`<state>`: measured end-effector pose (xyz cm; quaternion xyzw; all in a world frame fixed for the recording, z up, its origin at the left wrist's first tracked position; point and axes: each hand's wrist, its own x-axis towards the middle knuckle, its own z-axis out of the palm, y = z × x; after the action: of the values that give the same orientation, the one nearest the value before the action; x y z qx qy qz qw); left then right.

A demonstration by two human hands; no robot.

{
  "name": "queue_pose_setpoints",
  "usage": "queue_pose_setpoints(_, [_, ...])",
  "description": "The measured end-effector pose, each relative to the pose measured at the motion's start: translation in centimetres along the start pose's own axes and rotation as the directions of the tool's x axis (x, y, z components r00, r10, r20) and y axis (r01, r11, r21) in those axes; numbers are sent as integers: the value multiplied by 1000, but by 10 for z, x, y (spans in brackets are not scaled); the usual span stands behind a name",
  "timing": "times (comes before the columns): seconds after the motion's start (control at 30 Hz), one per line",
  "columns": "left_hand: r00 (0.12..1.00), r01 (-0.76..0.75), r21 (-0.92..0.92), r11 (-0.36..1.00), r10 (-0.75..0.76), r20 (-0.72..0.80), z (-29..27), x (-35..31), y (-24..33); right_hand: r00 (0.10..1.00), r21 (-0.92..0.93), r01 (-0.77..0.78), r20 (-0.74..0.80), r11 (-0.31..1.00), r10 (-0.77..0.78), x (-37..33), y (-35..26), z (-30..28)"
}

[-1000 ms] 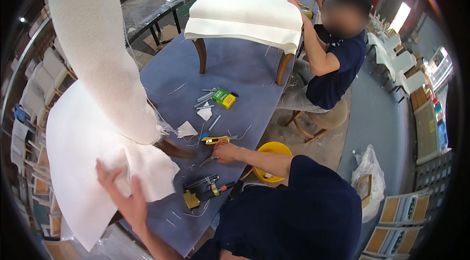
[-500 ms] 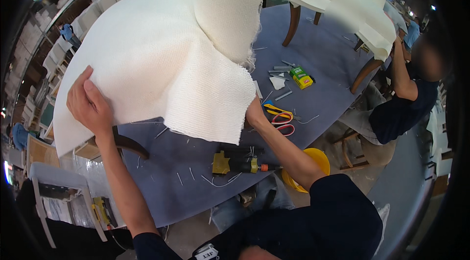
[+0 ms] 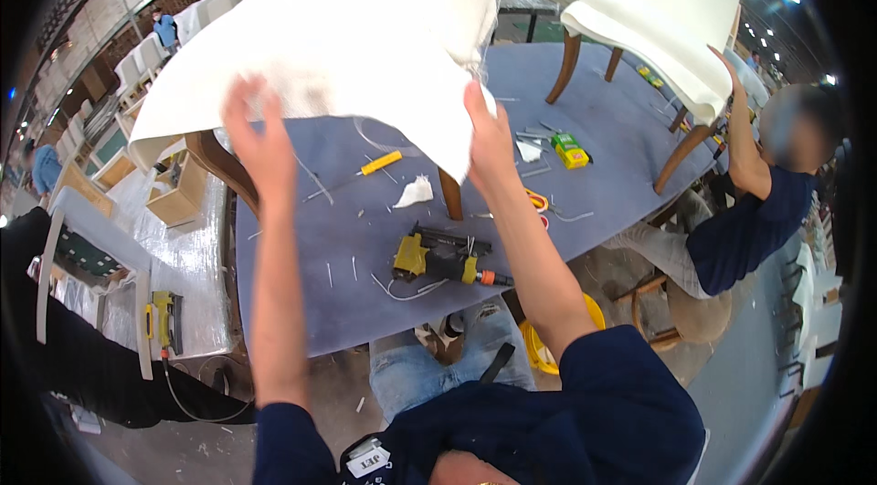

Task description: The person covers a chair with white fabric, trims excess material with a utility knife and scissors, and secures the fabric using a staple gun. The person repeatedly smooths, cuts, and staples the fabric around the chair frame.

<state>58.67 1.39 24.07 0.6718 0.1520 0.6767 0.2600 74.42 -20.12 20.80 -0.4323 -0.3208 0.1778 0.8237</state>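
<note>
Up comes the white fabric (image 3: 437, 115) over the blue table (image 3: 311, 316)! Our right hand (image 3: 491, 145) pinches its corner; our left hand (image 3: 262, 142) spreads, contact unclear, and the yellow-handled tool (image 3: 380, 163) lies newly exposed.

The left hand (image 3: 260, 133) (blurred now) shifts inward along the white fabric (image 3: 301, 37), whose bunched flap now hangs flatter. A yellow-handled tool (image 3: 380, 163) and white scrap (image 3: 416, 192) come into view beneath.

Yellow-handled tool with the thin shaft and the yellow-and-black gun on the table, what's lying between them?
A white scrap lies on the blue-grey tabletop between the yellow-handled tool and the gun, as the head view shows.
</note>
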Motion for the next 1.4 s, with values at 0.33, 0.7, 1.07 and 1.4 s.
queue_pose_setpoints(0.33, [603,700,-708,-95,-453,657,75,-98,86,989,129,-140,55,982,134,-15,30,-16])
queue_pose_setpoints(0.7, [703,640,-729,243,-567,429,124,-113,115,917,-661,325,44,677,-398,18,-47,-55])
queue_pose_setpoints(1.07, [660,658,-725,204,-621,424,134,-130,113,963,-737,209,270,642,-4,48,-57,-19])
queue_pose_setpoints(1.4, [593,770,-620,150,-527,609,109,-146,102,936,-757,316,346,571,-60,47,-50,-29])
